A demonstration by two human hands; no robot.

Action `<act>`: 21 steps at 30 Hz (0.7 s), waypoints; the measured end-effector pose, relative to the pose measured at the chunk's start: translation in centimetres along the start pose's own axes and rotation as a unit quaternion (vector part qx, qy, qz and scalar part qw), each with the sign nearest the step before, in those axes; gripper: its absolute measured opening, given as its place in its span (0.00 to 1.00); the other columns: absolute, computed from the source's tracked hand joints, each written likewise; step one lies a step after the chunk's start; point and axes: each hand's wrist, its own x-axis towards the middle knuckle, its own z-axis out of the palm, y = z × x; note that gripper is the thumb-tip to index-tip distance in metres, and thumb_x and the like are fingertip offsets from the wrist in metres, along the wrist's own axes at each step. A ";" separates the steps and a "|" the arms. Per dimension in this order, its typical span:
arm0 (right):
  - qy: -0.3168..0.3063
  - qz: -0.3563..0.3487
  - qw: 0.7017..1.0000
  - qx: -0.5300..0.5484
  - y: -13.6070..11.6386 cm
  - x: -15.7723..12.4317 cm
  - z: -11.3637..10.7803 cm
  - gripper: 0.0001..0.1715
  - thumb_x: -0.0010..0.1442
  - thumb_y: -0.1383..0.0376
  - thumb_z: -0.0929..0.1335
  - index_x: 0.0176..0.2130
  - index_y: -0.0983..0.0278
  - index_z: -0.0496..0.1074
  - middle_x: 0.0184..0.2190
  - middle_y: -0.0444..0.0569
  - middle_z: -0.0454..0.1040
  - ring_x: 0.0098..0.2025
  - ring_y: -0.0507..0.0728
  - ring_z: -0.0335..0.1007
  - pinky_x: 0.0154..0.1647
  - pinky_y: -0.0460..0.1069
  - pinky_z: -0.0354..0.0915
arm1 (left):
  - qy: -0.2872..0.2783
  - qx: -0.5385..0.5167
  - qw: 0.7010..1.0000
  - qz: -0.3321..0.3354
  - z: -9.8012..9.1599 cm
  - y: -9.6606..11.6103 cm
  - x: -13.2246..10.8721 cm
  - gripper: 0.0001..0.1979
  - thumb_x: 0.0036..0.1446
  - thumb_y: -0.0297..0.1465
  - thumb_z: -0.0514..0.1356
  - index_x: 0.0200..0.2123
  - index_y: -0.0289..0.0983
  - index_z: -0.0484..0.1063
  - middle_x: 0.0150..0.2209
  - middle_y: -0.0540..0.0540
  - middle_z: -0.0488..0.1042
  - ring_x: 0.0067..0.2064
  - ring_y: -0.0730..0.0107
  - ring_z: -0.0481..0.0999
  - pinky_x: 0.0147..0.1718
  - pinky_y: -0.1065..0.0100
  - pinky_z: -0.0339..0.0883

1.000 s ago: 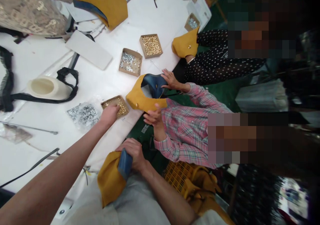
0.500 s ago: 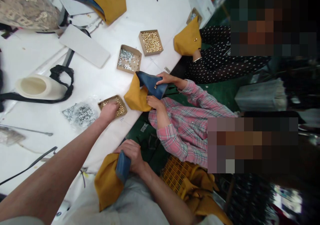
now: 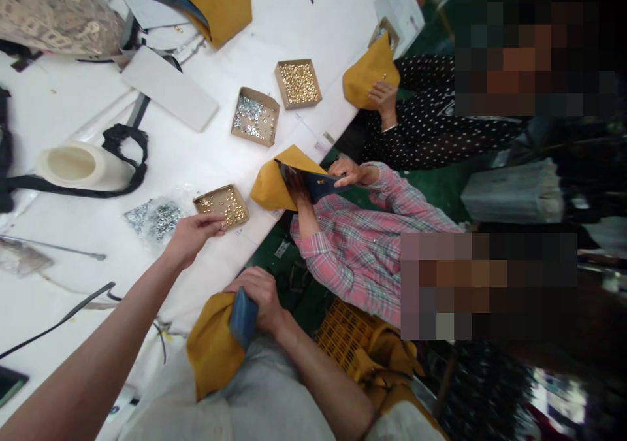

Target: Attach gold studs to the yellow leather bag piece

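My left hand (image 3: 193,237) is by the near edge of a small cardboard box (image 3: 240,224) of gold studs (image 3: 232,209). Its thumb and fingertips are pinched together; whatever sits between them is too small to make out. Close to my body, my right hand (image 3: 259,294) is wrapped over the top of a mustard-yellow pouch (image 3: 213,346) with a blue lining. The pouch hangs tilted in front of my light shirt, and some of my right fingers are hidden behind it.
A clear bag of silver rings (image 3: 164,222) lies left of the box. Farther off are a box of silver rings (image 3: 252,117), a box of gold studs (image 3: 298,85) and a tape roll (image 3: 73,165). Two co-workers handle yellow pouches (image 3: 272,186) at the table edge beside a yellow crate (image 3: 343,333).
My left hand has come out of the gold stud box toward me, its fingers pinched. My right hand keeps its hold on the pouch. The nearest co-worker's hand has gone inside their pouch.
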 end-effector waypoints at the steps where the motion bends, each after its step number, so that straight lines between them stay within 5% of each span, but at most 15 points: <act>1: 0.001 0.000 1.000 -0.002 -0.2 0.2 -0.3 0.10 0.80 0.65 0.71 0.51 0.62 0.85 0.41 0.50 0.87 0.44 0.58 0.81 0.47 0.58 0.69 | -0.017 -0.048 0.998 -0.027 -0.5 -0.2 -2.0 0.33 0.48 0.45 0.84 0.53 0.31 0.88 0.50 0.32 0.88 0.51 0.48 0.87 0.59 0.51 0.80; 5: -0.003 -0.011 1.000 -0.006 -1.1 1.0 -1.2 0.10 0.80 0.66 0.70 0.52 0.62 0.84 0.42 0.50 0.87 0.44 0.58 0.80 0.47 0.58 0.68 | -0.056 -0.055 0.992 -0.102 -3.0 -1.6 -9.4 0.30 0.45 0.46 0.87 0.48 0.36 0.90 0.52 0.34 0.88 0.52 0.53 0.85 0.61 0.56 0.77; 11: -0.060 -0.094 0.992 -0.063 -4.0 2.9 -1.4 0.10 0.82 0.64 0.67 0.52 0.62 0.80 0.43 0.49 0.87 0.45 0.58 0.80 0.47 0.58 0.68 | -0.013 -0.039 0.993 -0.114 -4.4 -0.9 -18.1 0.27 0.50 0.51 0.84 0.48 0.43 0.92 0.51 0.39 0.89 0.56 0.47 0.87 0.63 0.55 0.79; 16: -0.115 -0.159 0.972 -0.128 -6.9 4.2 -0.9 0.08 0.83 0.66 0.67 0.54 0.63 0.77 0.47 0.48 0.87 0.48 0.58 0.80 0.51 0.59 0.69 | 0.022 0.013 0.999 -0.023 -4.0 1.2 -22.1 0.20 0.57 0.51 0.79 0.46 0.46 0.92 0.50 0.43 0.90 0.54 0.47 0.88 0.58 0.56 0.84; 21: -0.119 -0.171 0.970 -0.123 -9.0 4.8 -0.3 0.08 0.82 0.65 0.67 0.56 0.62 0.76 0.49 0.48 0.87 0.50 0.58 0.82 0.52 0.59 0.69 | 0.039 -0.005 0.999 0.005 -5.0 1.1 -24.8 0.19 0.61 0.50 0.76 0.49 0.47 0.92 0.52 0.45 0.89 0.54 0.51 0.89 0.57 0.60 0.85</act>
